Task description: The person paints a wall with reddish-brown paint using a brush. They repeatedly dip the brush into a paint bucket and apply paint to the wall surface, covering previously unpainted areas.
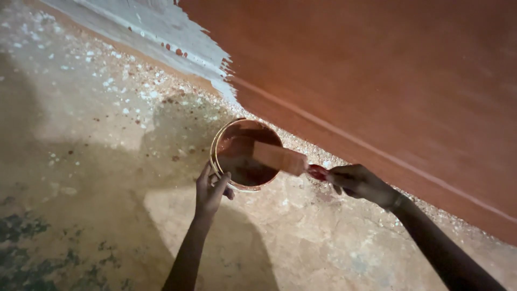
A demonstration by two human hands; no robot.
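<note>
At lower centre of the frame the left hand (pixel 211 189) is hooked over the near rim of a small round metal paint tin (pixel 245 154), fingers curled on the lip. The tin sits on the floor at mid-frame, holding dark red-brown paint. It is judged fairly light but sloshy, its rim likely slick with paint; the dry outer wall would be the safer hold.

To the right, the right hand (pixel 358 181) is closed on the red handle of a flat wide paintbrush (pixel 280 158), whose loaded bristles lie over the tin's mouth. Bristles are judged soft and dripping, the handle stiff.

The rough concrete floor (pixel 97 178) is speckled with white flakes and red drips. Beyond, across the upper right, a wall (pixel 377 70) is coated red-brown; a pale unpainted patch (pixel 161 27), possibly primer, remains at upper left.
</note>
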